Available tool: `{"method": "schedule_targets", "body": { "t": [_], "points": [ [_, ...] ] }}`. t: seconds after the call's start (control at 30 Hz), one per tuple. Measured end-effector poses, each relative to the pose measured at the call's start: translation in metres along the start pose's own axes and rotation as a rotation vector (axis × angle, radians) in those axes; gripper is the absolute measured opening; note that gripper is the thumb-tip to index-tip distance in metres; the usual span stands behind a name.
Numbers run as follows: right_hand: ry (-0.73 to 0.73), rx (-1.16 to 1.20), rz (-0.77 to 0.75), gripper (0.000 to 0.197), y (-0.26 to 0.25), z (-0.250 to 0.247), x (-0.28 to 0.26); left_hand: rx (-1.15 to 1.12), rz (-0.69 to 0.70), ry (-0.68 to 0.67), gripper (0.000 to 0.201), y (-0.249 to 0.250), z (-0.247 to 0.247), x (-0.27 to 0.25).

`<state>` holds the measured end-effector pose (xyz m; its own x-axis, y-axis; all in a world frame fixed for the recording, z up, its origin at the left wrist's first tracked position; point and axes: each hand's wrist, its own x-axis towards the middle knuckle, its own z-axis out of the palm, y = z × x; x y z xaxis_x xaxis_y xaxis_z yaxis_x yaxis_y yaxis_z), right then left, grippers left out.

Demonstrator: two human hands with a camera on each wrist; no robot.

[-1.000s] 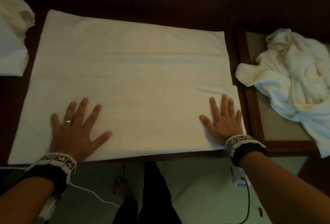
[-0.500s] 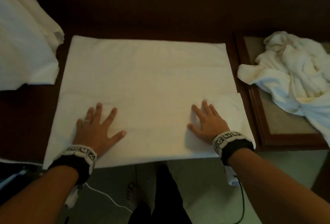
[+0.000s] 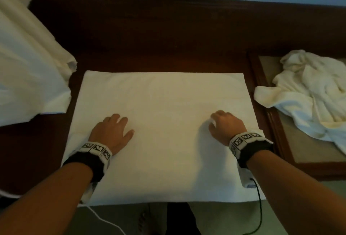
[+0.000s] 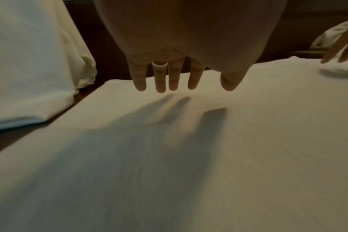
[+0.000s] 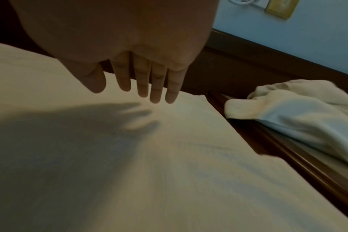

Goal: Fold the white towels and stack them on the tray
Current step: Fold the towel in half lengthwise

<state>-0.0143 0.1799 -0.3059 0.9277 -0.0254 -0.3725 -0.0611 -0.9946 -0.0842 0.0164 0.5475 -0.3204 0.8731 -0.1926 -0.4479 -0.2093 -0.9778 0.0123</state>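
On the dark wooden bench (image 3: 149, 34) a white towel (image 3: 164, 107) lies spread flat, its near edge at the bench's front. Both hands are over it — the left hand (image 3: 110, 131) toward its left side, the right hand (image 3: 226, 128) toward its right. From the wrist views the fingers (image 4: 159, 78) of each hand hang straight, slightly apart and just clear of the cloth, shadows beneath, holding nothing. Off to the right, the tray (image 3: 275, 122) carries a crumpled towel (image 3: 309, 92) spilling over its rim. At far left — more white cloth (image 3: 28, 77) beside the towel.
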Motion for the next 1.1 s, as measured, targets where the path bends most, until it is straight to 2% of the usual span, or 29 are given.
{"method": "schedule_targets", "body": {
  "t": [0.13, 0.2, 0.33, 0.47, 0.57, 0.67, 0.73, 0.83, 0.9, 1.03, 1.1],
  "points": [
    [-0.165, 0.003, -0.035, 0.061, 0.009, -0.002, 0.053, 0.011, -0.017, -0.133, 0.073, 0.0, -0.01, 0.056],
    [-0.228, 0.035, -0.005, 0.062, 0.017, -0.001, 0.074, -0.063, -0.099, -0.149, 0.074, -0.004, -0.014, 0.076],
    [-0.179, 0.033, -0.03, 0.052, 0.03, -0.016, 0.112, -0.106, -0.201, -0.131, 0.076, -0.003, -0.038, 0.11],
    [0.01, -0.051, -0.006, 0.041, 0.043, -0.052, 0.16, -0.014, -0.193, 0.027, 0.058, -0.007, -0.071, 0.158],
    [-0.054, -0.119, 0.012, 0.063, 0.062, -0.063, 0.189, 0.069, -0.153, 0.025, 0.066, -0.025, -0.08, 0.188],
    [-0.07, -0.105, 0.007, 0.065, 0.073, -0.065, 0.21, 0.127, -0.104, -0.009, 0.073, -0.038, -0.081, 0.21],
    [-0.05, -0.106, 0.003, 0.063, 0.074, -0.069, 0.219, 0.112, -0.098, 0.049, 0.067, -0.039, -0.086, 0.217],
    [-0.042, -0.125, 0.012, 0.055, 0.076, -0.075, 0.233, 0.091, -0.049, 0.215, 0.039, -0.031, -0.087, 0.229],
    [-0.023, -0.154, 0.008, 0.048, 0.074, -0.077, 0.238, 0.092, -0.057, 0.261, 0.026, -0.024, -0.089, 0.233],
    [0.039, -0.209, -0.058, 0.04, 0.072, -0.084, 0.232, 0.108, -0.016, 0.273, 0.022, -0.015, -0.097, 0.229],
    [0.066, -0.159, -0.069, 0.033, 0.071, -0.089, 0.221, 0.077, 0.013, 0.313, 0.022, -0.017, -0.102, 0.22]
  ]
}}
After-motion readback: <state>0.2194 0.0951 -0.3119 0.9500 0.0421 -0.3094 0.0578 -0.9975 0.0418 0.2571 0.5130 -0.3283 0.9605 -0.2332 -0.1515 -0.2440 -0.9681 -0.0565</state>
